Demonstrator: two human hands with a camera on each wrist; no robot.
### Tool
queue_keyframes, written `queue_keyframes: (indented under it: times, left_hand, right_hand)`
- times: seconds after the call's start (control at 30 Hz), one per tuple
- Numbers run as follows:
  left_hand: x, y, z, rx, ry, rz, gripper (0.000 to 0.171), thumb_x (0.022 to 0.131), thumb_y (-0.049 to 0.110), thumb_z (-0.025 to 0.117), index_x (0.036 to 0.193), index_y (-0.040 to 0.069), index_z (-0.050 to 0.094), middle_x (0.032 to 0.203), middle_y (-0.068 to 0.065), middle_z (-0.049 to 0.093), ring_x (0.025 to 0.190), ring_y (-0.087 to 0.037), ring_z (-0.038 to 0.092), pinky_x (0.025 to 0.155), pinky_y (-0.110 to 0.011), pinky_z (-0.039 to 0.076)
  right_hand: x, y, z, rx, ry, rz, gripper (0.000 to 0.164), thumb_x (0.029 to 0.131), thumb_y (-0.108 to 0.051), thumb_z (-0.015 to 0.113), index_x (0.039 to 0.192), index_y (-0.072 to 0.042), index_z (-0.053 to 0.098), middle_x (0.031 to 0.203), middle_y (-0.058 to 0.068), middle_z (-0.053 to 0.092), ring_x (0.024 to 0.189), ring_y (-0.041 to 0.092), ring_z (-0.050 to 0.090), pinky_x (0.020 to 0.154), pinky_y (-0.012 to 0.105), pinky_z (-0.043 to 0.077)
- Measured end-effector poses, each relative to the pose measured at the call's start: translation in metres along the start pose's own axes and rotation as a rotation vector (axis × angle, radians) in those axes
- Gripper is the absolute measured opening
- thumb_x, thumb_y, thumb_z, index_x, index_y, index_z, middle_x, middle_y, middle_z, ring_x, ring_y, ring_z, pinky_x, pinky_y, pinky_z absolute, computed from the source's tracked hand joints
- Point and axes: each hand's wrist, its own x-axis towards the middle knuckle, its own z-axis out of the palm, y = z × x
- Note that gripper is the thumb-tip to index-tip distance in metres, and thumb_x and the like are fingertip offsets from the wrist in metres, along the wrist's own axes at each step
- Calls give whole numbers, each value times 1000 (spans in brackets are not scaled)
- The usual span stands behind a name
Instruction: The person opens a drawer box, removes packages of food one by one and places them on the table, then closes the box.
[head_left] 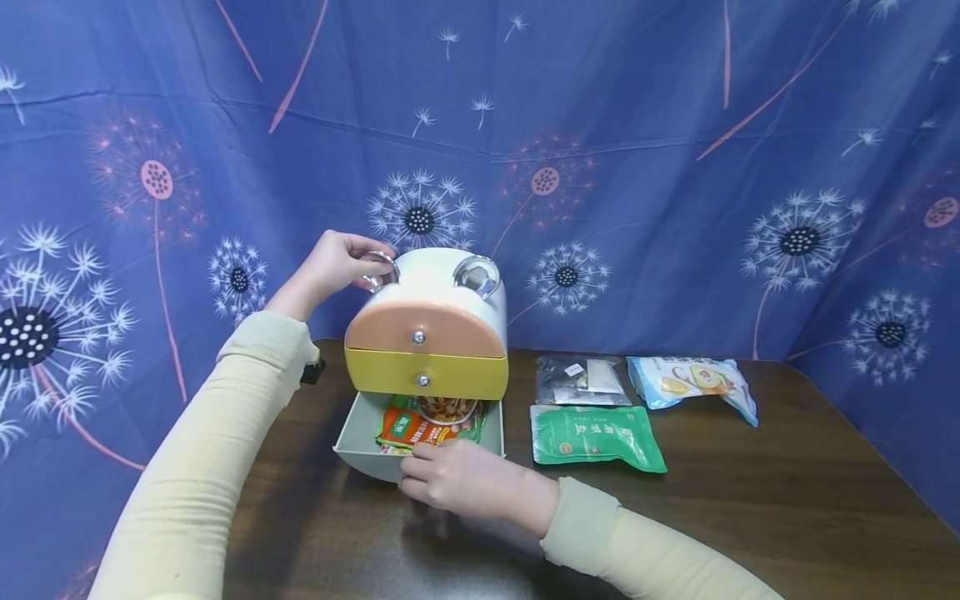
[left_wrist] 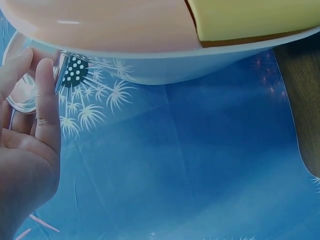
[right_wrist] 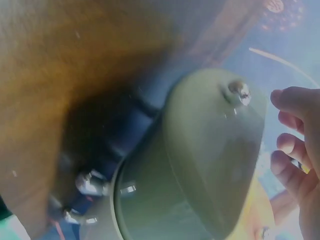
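A small rounded cabinet (head_left: 435, 268) has a white shell, an orange upper drawer (head_left: 457, 329) and a yellow middle drawer (head_left: 465, 375). Its grey-green bottom drawer (head_left: 367, 460) is pulled out, with colourful food packets (head_left: 414, 428) inside. At the cabinet's top left, my left hand (head_left: 336, 265) pinches a chrome ring (head_left: 395, 272) between thumb and fingers. My right hand (head_left: 468, 479) is at the bottom drawer's front edge. In the right wrist view its fingers (right_wrist: 287, 142) are loosely bent, holding nothing, close to the drawer front with its silver knob (right_wrist: 240, 93).
Right of the cabinet on the brown table (head_left: 750, 500) lie a green packet (head_left: 596, 435), a clear-and-dark plastic bag (head_left: 581, 382) and a light blue food bag (head_left: 693, 379). A second chrome ring (head_left: 491, 279) sits at the cabinet's top right. Behind hangs a blue dandelion-print cloth (head_left: 637, 167).
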Motion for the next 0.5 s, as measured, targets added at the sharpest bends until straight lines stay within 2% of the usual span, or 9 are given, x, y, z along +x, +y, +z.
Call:
queue_keyframes:
  times: [0.13,0.37,0.5]
  left_hand:
    - [0,-1,0,-2,0,4,33,83,24,74,112,10,69,99,-6,71,82,-16,66,68,-31,58]
    - [0,-2,1,-9,4,15,34,83,23,74,112,8,68,99,-5,72,80,-14,66,68,-33,58]
    - [0,-3,3,-10,9,23,33,84,21,73,114,7,68,99,-5,72,85,-22,67,67,-32,58]
  right_hand:
    - [1,11,-1,22,31,40,15,91,-15,57,101,-20,65,97,-9,61,92,9,54,71,21,52]
    - [3,28,-4,73,36,124,11,90,-17,61,98,-21,66,97,-11,62,89,7,54,64,18,49]
    - [5,35,-1,89,17,166,14,88,-19,62,101,-22,68,98,-11,63,90,7,55,67,18,51]
